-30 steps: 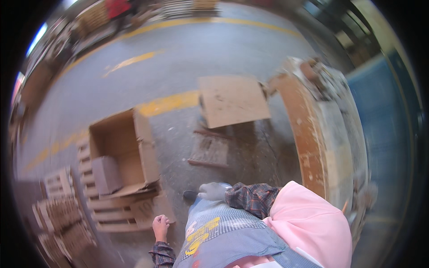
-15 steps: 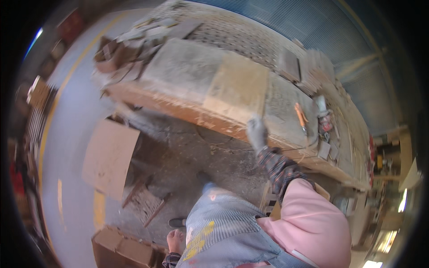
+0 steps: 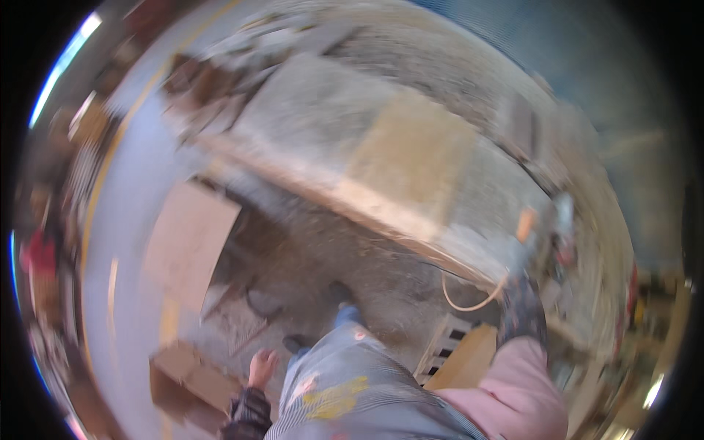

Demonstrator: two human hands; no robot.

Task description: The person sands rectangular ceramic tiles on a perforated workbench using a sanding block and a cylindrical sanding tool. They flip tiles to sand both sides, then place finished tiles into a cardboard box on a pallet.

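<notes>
My right hand (image 3: 521, 255), in a grey glove, is at the front right edge of a dusty workbench (image 3: 308, 99). It is blurred, but appears closed around the lower end of an orange tool (image 3: 526, 222), whose orange part sticks out past the hand. A thin tan hose (image 3: 469, 308) loops down over the bench edge beside my right wrist. On the bench, a yellowish square board (image 3: 414, 154) lies flat to the left of that hand. My bare left hand (image 3: 262, 367) hangs low beside my striped apron, its fingers loosely curled and holding nothing.
Small red and grey items (image 3: 565, 238) lie right of my right hand. Stacked pieces (image 3: 517, 125) stand farther back. Left of the bench is a tan panel (image 3: 191, 238), with a cardboard box (image 3: 194, 389) nearer me. A pale slotted crate (image 3: 444, 345) stands under the bench's right part.
My right hand has moved right along the bench edge from the yellowish board to the orange tool. More of the hose loop shows. My view has shifted, and my left hand appears slightly farther left.
</notes>
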